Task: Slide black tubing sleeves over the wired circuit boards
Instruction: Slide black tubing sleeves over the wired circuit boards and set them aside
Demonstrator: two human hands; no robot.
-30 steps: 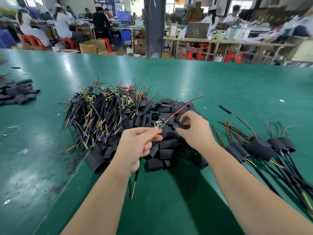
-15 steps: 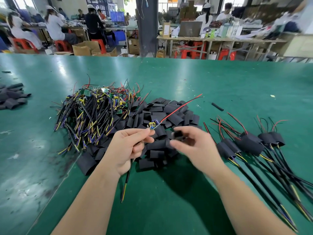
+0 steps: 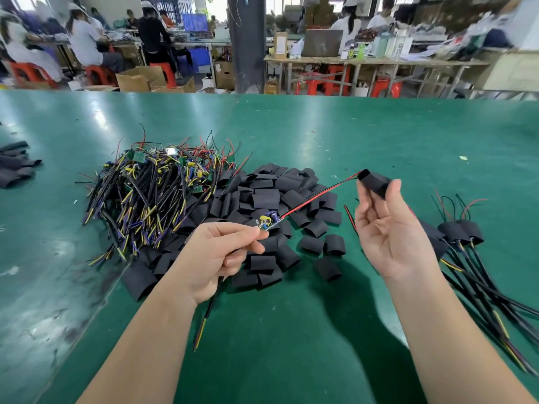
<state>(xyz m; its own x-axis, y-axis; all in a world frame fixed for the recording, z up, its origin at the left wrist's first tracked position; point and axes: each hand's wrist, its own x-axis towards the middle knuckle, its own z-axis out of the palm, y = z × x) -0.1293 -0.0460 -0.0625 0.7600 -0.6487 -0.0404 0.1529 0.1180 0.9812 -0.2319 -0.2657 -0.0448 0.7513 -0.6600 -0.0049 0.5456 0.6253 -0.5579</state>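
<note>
The left hand (image 3: 215, 258) pinches a small circuit board (image 3: 267, 221) by its near end between thumb and forefinger, and the black cable (image 3: 211, 301) of the board hangs down from under the palm toward the near edge of the table (image 3: 320, 135). Held like this, the board points to the far right with its components up. Its red and black lead wires (image 3: 318, 195) stretch out straight in the air, which I judge makes them easy to thread. The right hand (image 3: 390, 237), with its palm turned to the camera, grips one black tubing sleeve (image 3: 374, 182) between the thumb and the fingertips, raised above the table, and the open mouth of the sleeve faces left toward the wire ends. The wire tips are at this mouth; whether they are already inside, I cannot tell. The sleeve is well apart from the board and must travel along the wires to cover it, so this step seems to be only at its beginning. The supplies seem to lie in the order of work: the heap of bare wired boards (image 3: 157, 188) is on the left, the pile of loose sleeves (image 3: 274, 199) is in the middle beneath the hands, and the sleeved boards (image 3: 460, 231) are laid aside on the right. A smaller pile of black pieces (image 3: 14, 166) rests at the left edge.
</note>
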